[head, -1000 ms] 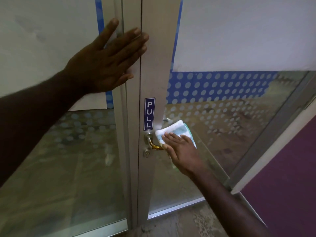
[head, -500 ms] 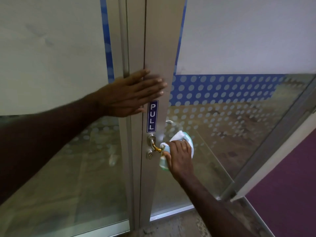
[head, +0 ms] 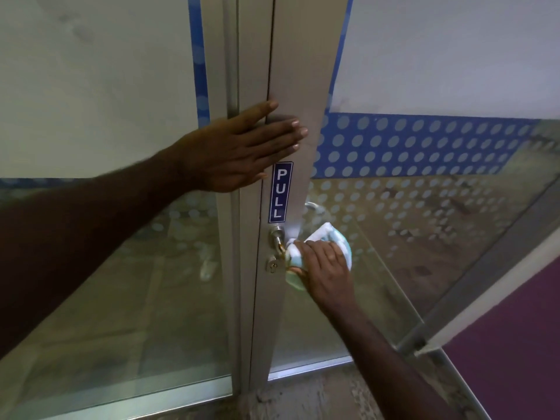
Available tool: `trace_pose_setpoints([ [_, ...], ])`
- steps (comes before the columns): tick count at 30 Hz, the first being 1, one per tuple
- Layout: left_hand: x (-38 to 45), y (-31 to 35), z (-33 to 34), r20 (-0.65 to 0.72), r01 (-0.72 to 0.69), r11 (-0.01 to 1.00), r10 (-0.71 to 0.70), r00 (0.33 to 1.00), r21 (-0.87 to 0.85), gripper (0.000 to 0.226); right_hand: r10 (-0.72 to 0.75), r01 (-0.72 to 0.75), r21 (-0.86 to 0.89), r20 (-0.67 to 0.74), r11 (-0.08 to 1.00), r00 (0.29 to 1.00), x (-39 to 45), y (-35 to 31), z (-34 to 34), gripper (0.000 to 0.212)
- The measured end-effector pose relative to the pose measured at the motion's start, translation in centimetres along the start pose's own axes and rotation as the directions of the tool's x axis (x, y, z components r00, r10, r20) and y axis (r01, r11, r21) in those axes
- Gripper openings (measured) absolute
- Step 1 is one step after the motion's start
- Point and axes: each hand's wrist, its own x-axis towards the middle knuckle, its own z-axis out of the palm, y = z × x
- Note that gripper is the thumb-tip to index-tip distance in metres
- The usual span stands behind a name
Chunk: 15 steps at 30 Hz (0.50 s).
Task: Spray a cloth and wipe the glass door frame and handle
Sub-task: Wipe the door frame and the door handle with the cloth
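Gripping the cloth point(head: 325, 241), the right hand point(head: 325, 268) has its fingers curled around the white and light green fabric, and it presses the fabric onto the door handle point(head: 280, 242), of which only the round metal base and a short golden part are visible at the left of the cloth. Directly under the handle base sits the small keyhole point(head: 272, 265), on the same metal door frame point(head: 298, 71). A little higher on this frame is the blue sign point(head: 280, 191) with the white word PULL written from top to bottom. The left hand point(head: 233, 150) lies flat just above and left of the sign, with fingers stretched and close together; it holds nothing, and its fingertips cross the dark gap between the two upright metal profiles. Behind the frame, the glass panel point(head: 424, 237) carries a blue band with pale dots point(head: 409, 147) along its middle, and above it the glass is frosted white.
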Motion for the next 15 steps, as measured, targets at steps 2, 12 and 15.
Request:
trace_pose_setpoints([
  [2,0.0,-0.1,-0.1,0.005,0.002,1.0,-0.002,1.0,0.004,0.066,0.019,-0.019,0.001,0.017,1.0,1.0,-0.5,0.6,-0.1,0.046],
  [12,0.0,-0.1,-0.6,0.017,-0.004,1.0,0.003,1.0,0.026,0.064,0.476,-0.443,0.263,-0.071,0.857,0.877,3.0,-7.3,0.2,0.017],
  [15,0.2,0.0,-0.6,0.022,-0.01,1.0,0.009,1.0,0.024,0.065,0.493,-0.411,0.364,-0.17,0.836,0.853,3.1,-7.6,0.1,0.012],
])
